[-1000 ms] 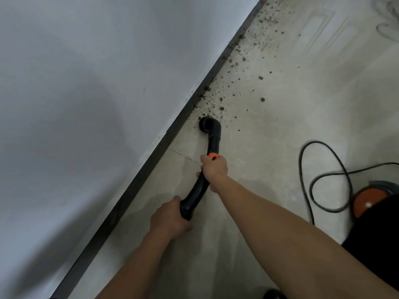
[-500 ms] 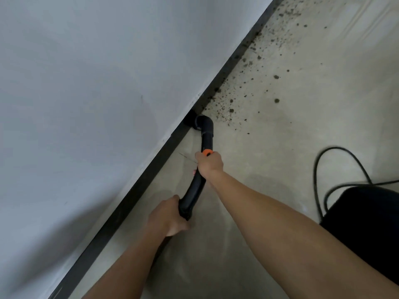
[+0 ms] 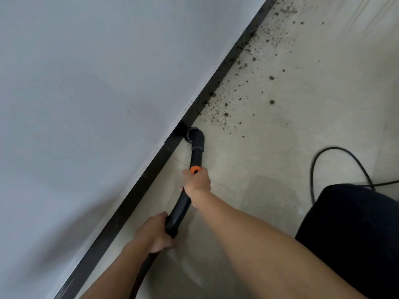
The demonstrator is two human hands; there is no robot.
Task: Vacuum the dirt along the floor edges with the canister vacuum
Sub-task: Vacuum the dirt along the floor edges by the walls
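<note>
Head view: nearest the camera, the hose (image 3: 140, 275) is seen dropping out of frame below the left hand (image 3: 155, 231). It is judged soft and bendy, likely to trail and tug, so it is a poor place to steer from. The left hand is wrapped round the lower end of the black tube (image 3: 180, 209), where the hose joins it. Further along, the right hand (image 3: 197, 184) is closed round the same tube just below an orange ring (image 3: 195, 169). The hands are thus apart, and both are clamped on the tube.

The tube is judged stiff, light, smooth plastic. It is best taken as it is held here, with one grip low to carry it and one high to aim it.

Beyond the ring, the bent nozzle (image 3: 197, 139) is set low on the floor (image 3: 280, 158), close against the black skirting board (image 3: 138, 190) at the foot of the wall (image 3: 86, 83). Whether it touches the board cannot be told.

Just past the nozzle, the dirt (image 3: 222, 113) is strewn along the skirting board and out onto the floor, right up to the far edge of the frame. It is judged to be loose crumbs and grit, light enough to be lifted.

To the right, a black cable (image 3: 332, 148) is looped on the floor. The dark shape (image 3: 356, 234) at the near right cannot be identified. The canister is not made out, so its contents are unknown.
</note>
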